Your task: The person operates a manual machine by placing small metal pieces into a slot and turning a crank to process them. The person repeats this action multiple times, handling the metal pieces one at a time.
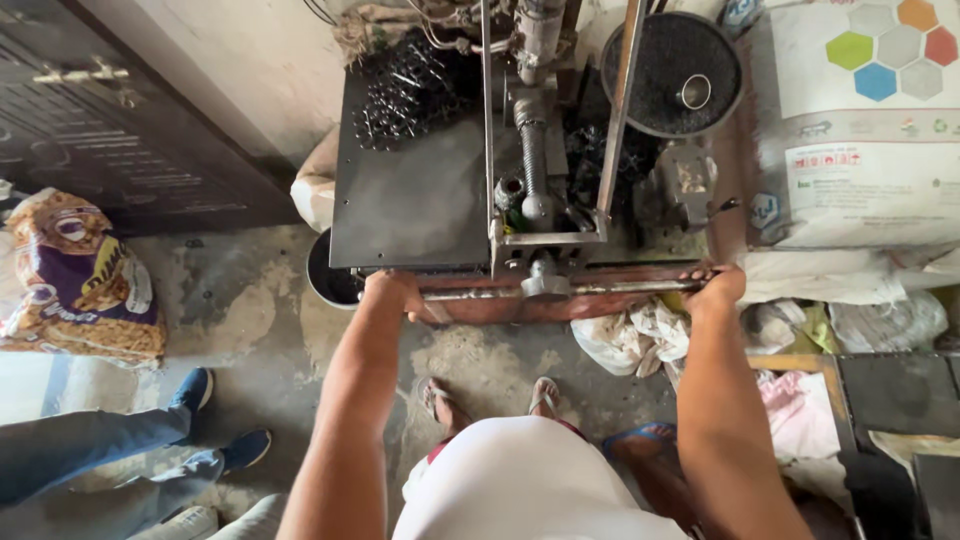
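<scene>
Gripping a long horizontal metal bar [560, 291] with both hands, the person stands right at the front of a manual press machine [535, 180]. Left hand [393, 291] is wrapped around the bar's left end, right hand [716, 287] clenched on the right end. The bar runs along the machine's front edge, just under the upright screw shaft [532, 150]. A flat dark steel plate [410, 200] sits on the left, with a pile of small black parts [405, 90] at its back, maybe springs or clips, hard to tell. Round dark tray [670, 75] up top right, white sack [860, 130] beside it. Someone's blue shoes [215, 420] sit at lower left.
</scene>
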